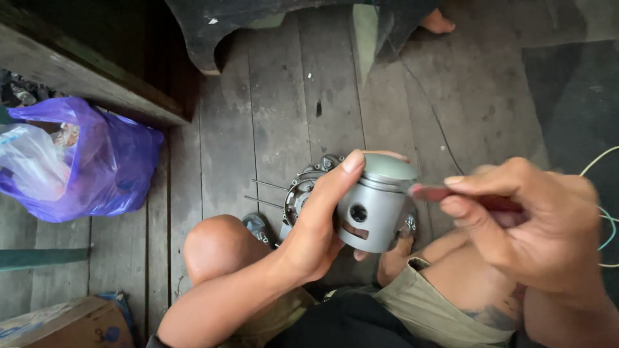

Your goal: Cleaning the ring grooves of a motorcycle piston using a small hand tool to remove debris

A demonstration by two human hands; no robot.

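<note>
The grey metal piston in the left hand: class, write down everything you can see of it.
The piston is a short grey cylinder of dull, matt metal with a smooth, slightly domed top. Its side has a round hole and, lower down, a slot showing reddish brown. It is tilted, top up and away, above the person's legs. The left hand grips it, thumb up its near side to the rim. The right hand brings a thin red tool to its upper edge.

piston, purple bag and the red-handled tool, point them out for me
piston [377, 209], head view, on its grey side wall beside the pin hole
purple bag [109, 161], head view, on its bulging right side
red-handled tool [438, 193], head view, on the red handle just ahead of the fingers
</note>
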